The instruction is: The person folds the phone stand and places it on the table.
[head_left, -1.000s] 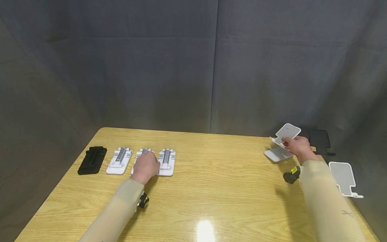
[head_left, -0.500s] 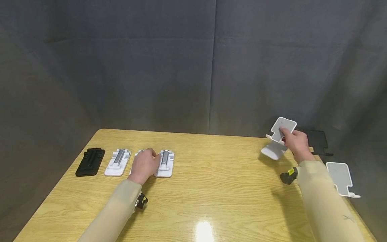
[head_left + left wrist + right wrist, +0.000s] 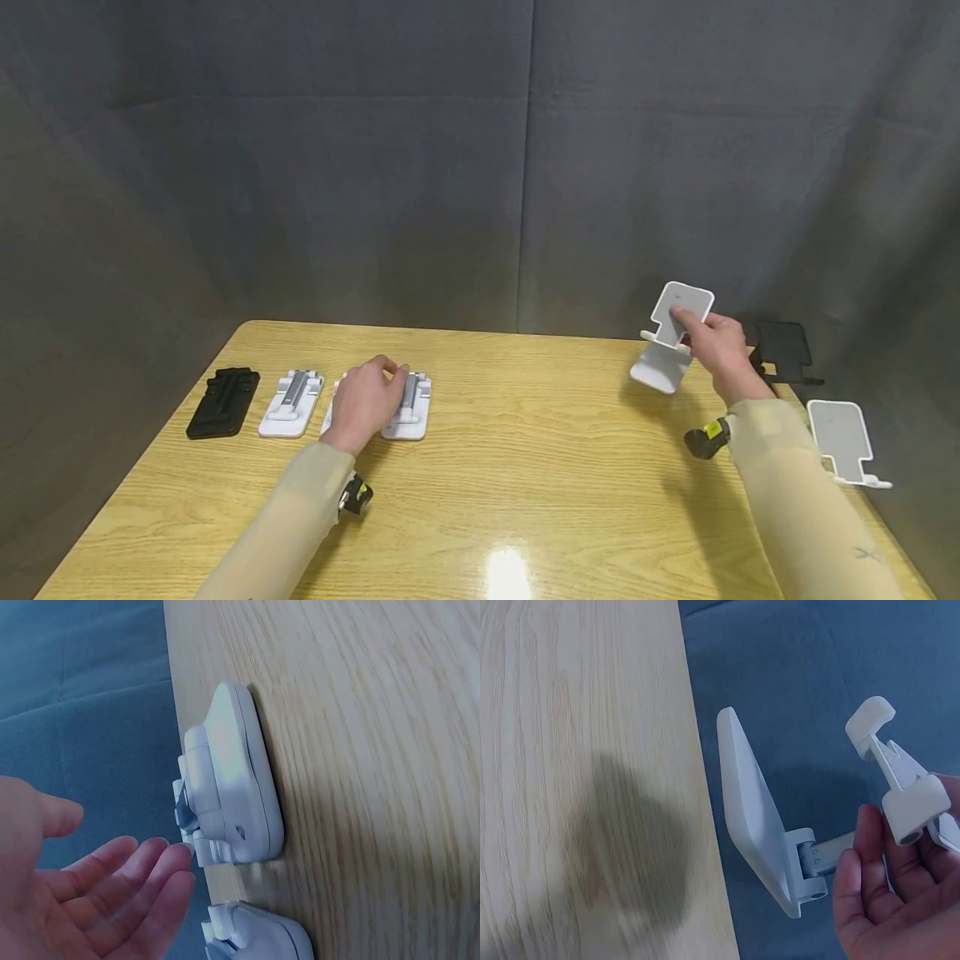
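Note:
My right hand [image 3: 722, 354] holds an unfolded white phone stand [image 3: 692, 298] above the table's far right, thumb on its grey plate. In the right wrist view its white base [image 3: 750, 814] hangs tilted, with a metal arm [image 3: 832, 853] leading up to the fingers. My left hand [image 3: 364, 403] hovers over the row of folded phone stands, partly covering a white one [image 3: 327, 417]. Beside its fingers lies the rightmost folded white stand [image 3: 408, 427]. The left wrist view shows that hand's fingers relaxed with nothing in them, close to a folded white stand [image 3: 236, 769].
Further left lie another folded white stand [image 3: 291, 407] and a folded black one [image 3: 223, 404]. Along the right edge stand an unfolded black stand [image 3: 783, 348] and an unfolded white one [image 3: 842, 437]. A dark curtain [image 3: 390, 183] hangs behind the wooden table [image 3: 540, 442].
My right hand has lifted the unfolded white stand and carried it leftward. My left hand has risen slightly and its fingers have shifted toward the rightmost folded stand.

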A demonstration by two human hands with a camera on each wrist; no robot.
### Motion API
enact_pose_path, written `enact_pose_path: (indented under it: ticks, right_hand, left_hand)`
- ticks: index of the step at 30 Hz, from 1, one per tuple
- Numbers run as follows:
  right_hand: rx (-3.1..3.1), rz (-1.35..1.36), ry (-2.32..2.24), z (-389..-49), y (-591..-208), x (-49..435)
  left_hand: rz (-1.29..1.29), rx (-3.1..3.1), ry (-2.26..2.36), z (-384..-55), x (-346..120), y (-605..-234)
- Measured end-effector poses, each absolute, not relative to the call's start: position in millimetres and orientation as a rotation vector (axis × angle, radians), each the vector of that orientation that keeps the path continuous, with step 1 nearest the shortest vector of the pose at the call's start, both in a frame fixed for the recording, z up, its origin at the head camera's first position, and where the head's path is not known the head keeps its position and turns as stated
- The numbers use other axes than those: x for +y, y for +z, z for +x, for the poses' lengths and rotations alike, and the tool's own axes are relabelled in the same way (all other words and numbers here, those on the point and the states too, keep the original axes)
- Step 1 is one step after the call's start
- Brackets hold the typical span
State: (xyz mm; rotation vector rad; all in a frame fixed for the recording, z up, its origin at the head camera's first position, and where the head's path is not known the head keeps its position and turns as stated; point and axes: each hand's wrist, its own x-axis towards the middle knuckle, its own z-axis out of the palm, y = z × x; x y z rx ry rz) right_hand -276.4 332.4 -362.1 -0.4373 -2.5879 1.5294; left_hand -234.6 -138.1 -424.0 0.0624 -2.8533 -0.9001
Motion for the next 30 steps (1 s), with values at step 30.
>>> enact_pose_path:
  ticks: [30]
  right_hand:
    - [-2.577,-0.055,1.667,-256.2,-323.9,250.8]
  left_hand:
    - [-0.134,-2.724,-1.419,-228.5,-90.0,-413.3]
